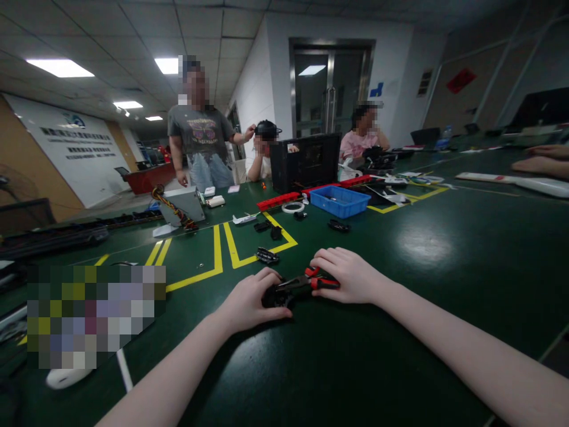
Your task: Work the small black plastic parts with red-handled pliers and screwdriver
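Observation:
My left hand is closed around a small black plastic part just above the green table. My right hand grips red-and-black pliers by the handles. The metal jaws of the pliers point left and reach the black part; whether they bite on it I cannot tell. Beyond my left hand lies another black part with a ribbed look. A further dark piece rests past my right hand.
A blue tray stands ahead, beside red strips and a tape roll. Yellow tape lines mark the table. A metal box with cables is at left, a black case at the back. Several people are around the table.

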Available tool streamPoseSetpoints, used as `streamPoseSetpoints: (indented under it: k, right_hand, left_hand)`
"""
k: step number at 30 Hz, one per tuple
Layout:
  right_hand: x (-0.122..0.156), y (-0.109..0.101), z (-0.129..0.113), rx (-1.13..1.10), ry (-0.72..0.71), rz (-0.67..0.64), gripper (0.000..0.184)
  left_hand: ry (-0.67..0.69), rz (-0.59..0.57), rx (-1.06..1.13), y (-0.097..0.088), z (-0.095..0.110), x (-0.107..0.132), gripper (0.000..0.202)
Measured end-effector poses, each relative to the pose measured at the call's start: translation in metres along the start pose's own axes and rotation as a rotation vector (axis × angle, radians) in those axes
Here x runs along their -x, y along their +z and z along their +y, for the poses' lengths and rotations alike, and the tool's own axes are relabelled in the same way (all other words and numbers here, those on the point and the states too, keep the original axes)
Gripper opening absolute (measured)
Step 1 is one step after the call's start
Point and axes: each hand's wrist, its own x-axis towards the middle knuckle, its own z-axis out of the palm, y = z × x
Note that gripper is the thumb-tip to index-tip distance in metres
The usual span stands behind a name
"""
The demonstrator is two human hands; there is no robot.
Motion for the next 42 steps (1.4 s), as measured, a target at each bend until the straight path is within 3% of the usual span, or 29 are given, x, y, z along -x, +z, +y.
streamPoseSetpoints:
  k: [27, 34, 42]
  right_hand:
    - [-0.003, 0.001, 0.0, 0.011, -0.057, -0.049, 0.038]
    - [-0.001, 0.002, 0.008, -0.015, -0.066, -0.044, 0.037]
    - [-0.004, 0.003, 0.013, -0.045, -0.061, -0.053, 0.038]
  left_hand:
    - [0.024, 0.019, -0.018, -0.002, -0.001, 0.0, 0.046]
    - [0.065, 0.03, -0.047, -0.008, 0.001, 0.002, 0.022]
    - [0.06, 0.052, 0.001, -0.01, 0.001, 0.001, 0.018]
